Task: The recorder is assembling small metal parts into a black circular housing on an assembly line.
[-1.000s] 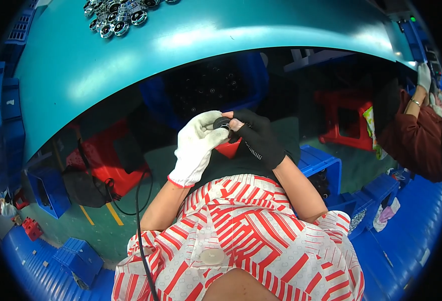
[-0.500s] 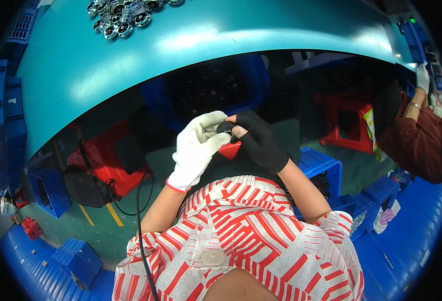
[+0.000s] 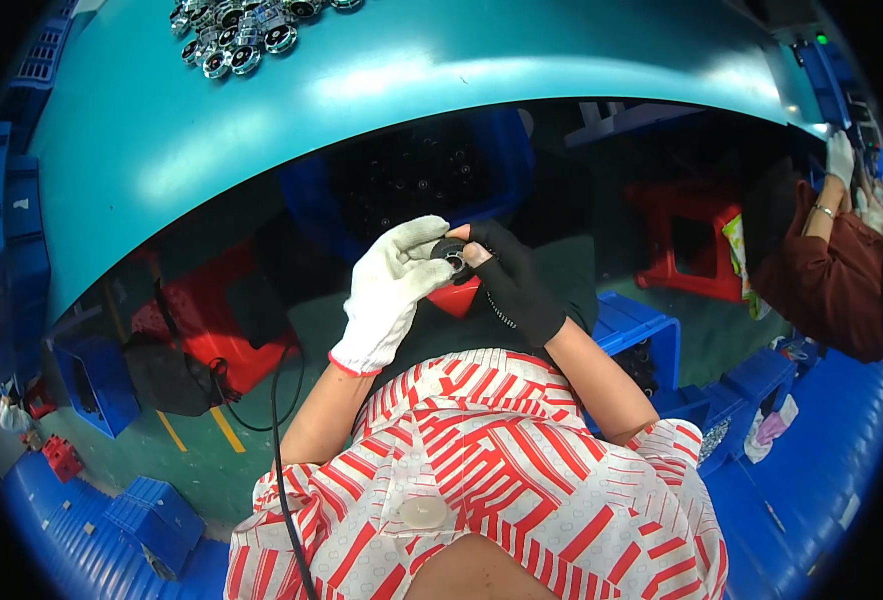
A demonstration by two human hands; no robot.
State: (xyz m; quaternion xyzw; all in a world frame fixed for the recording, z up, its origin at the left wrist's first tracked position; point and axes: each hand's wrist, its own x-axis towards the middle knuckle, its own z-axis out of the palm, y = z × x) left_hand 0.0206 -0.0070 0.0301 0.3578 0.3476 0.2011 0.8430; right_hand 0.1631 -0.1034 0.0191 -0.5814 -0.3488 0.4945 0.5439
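Note:
Between my hands is a small black round part [image 3: 450,250] with a shiny ring on its near side. My left hand [image 3: 393,290], in a white knit glove with a red cuff, pinches it from the left. From the right, the bare thumb and fingertip of my right hand [image 3: 517,280], in a black fingerless glove, close on the same part. The part's underside is hidden by my fingers. Just below my hands shows a red surface [image 3: 457,298], perhaps a stool, above my lap.
Under the teal table's [image 3: 361,100] edge stands a blue bin [image 3: 311,205] of dark round parts. Shiny metal ring-shaped parts [image 3: 246,35] lie piled at the far left. A blue crate [image 3: 661,340] and red stool [image 3: 646,270] are at right, near a co-worker's brown sleeve [image 3: 831,290]. A black cable [image 3: 277,440] hangs left.
The black part has turned slightly between my fingers, showing more of its shiny ring. Both hands have shifted only a little and keep hold of it.

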